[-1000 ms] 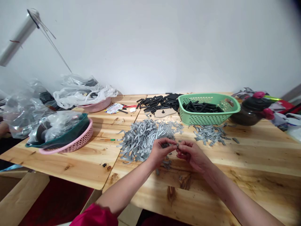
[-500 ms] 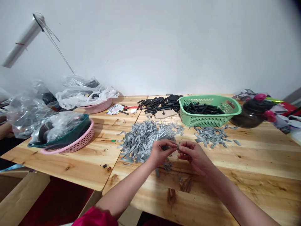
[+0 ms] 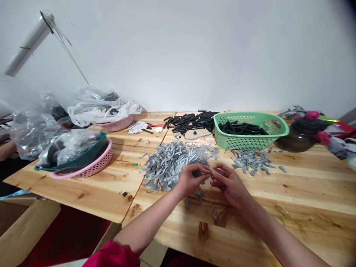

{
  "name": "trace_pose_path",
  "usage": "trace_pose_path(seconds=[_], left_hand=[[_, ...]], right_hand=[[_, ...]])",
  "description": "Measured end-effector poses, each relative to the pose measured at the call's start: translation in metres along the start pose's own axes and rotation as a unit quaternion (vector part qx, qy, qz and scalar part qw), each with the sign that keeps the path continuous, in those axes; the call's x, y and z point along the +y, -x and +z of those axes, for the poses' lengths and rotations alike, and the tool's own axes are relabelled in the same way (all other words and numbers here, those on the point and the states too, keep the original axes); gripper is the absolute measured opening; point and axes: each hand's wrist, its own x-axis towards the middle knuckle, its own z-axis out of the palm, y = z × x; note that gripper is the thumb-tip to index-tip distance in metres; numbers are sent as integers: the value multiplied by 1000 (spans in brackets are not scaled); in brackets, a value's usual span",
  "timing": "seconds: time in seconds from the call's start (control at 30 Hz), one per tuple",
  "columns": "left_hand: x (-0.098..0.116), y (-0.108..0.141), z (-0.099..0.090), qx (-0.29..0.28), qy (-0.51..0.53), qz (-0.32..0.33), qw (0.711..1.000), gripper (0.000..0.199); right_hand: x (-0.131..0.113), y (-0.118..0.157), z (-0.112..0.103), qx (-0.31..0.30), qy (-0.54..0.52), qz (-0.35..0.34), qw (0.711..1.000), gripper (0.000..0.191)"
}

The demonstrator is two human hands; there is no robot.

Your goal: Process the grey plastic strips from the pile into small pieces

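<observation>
Above the front of the table, my left hand (image 3: 191, 179) pinches a small dark grey piece (image 3: 210, 172) between thumb and fingertips. My right hand (image 3: 229, 182) meets it from the other side, thumb and a finger closed on the same piece while its upper fingers are a little raised. Most of the piece is hidden by the fingertips. Just behind and left of my left hand lies a large heap of grey strips (image 3: 164, 167). A smaller pile of short grey strips (image 3: 251, 162) lies behind my right hand.
A green basket (image 3: 250, 142) holds black sticks, with more black sticks (image 3: 191, 121) heaped beside it. To the left are a pink basket (image 3: 96, 167) and plastic bags (image 3: 102, 113). A dark, round pot-like container (image 3: 299, 133) stands at the right.
My right hand's upper fingers have lifted and spread slightly from the piece. Both hands stay together in nearly the same place. The view has shifted slightly.
</observation>
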Motion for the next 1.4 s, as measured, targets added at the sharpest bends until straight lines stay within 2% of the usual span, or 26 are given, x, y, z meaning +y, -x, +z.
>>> trace_pose_path(seconds=[0.17,0.3,0.43,0.53,0.6,0.8,0.87,0.9,1.03,1.1,1.17,1.3,1.4], left_hand=[[4,2,2,1,-4,1,1000,12],[4,4,2,-1,-5,-7,1000,13],[-1,2,-2,-19,86,-93,992,22],[-3,1,-3,-35,153,-184,970,29],[-3,1,-1,-42,196,-234,951,31],[0,3,3,-53,290,-288,911,43],[-1,3,3,-48,307,-298,902,44],[-2,3,3,-45,315,-305,898,42],[-3,2,2,-32,348,-318,881,36],[-2,2,2,-16,360,-314,878,36],[-1,2,3,1,367,-308,878,38],[0,4,4,12,363,-300,882,38],[1,5,6,14,354,-298,887,38]], right_hand=[[6,-1,0,10,12,-14,1000,34],[3,-1,-3,-7,88,-34,995,32],[-3,0,-6,-46,206,-89,973,31],[-2,1,-6,-64,261,-112,957,31],[0,2,-5,-57,264,-112,956,32],[-3,7,-1,-43,256,-140,956,29],[-5,9,-2,-48,295,-195,934,23],[-6,9,-3,-50,332,-233,913,21],[-3,5,-7,-57,486,-366,791,8],[-1,3,-8,-57,501,-386,772,3],[0,2,-8,-52,482,-371,792,6],[-3,3,-8,-61,427,-288,855,12],[-4,3,-9,-71,400,-259,876,13]])
